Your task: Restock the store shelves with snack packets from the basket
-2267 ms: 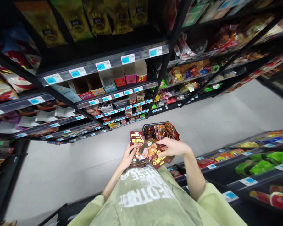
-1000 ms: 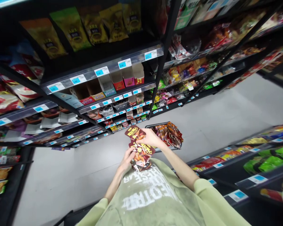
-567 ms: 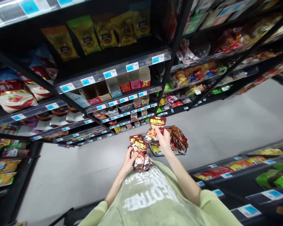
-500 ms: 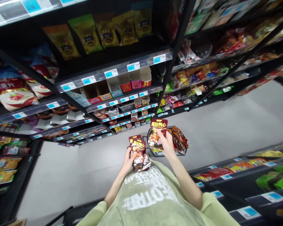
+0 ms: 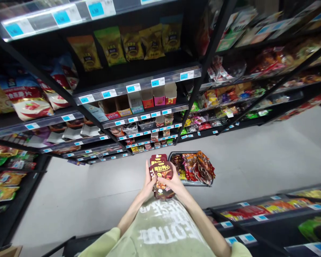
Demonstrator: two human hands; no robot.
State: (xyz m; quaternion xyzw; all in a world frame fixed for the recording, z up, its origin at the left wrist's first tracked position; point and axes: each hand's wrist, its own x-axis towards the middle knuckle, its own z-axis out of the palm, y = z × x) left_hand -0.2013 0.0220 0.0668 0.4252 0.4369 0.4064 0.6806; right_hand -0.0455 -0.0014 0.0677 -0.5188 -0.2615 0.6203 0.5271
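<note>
Close to my body, both hands hold a small stack of dark red snack packets (image 5: pixel 163 172) with yellow lettering and a food picture. My left hand (image 5: pixel 149 185) grips the stack along its left edge, thumb over the front. Wrapped round the right side is my right hand (image 5: pixel 174 182), its thumb also on the front packet. The packets overlap, one sticking up behind the front one. Just right of them, a black basket (image 5: pixel 192 185) stands low down, filled with brown, orange and red snack packets (image 5: pixel 196 166).
Ahead stands a black shelf unit (image 5: pixel 139 76) with yellow snack bags (image 5: pixel 111 46) and small open boxes (image 5: pixel 148 100). Large cereal bags (image 5: pixel 29 101) are at left. Another shelf (image 5: pixel 259 217) runs close on my right. Grey floor (image 5: pixel 101 203) lies between.
My right hand has moved left from over the basket, bringing its packet onto the stack in my left hand. The basket's contents now show more fully. The view has shifted slightly.
</note>
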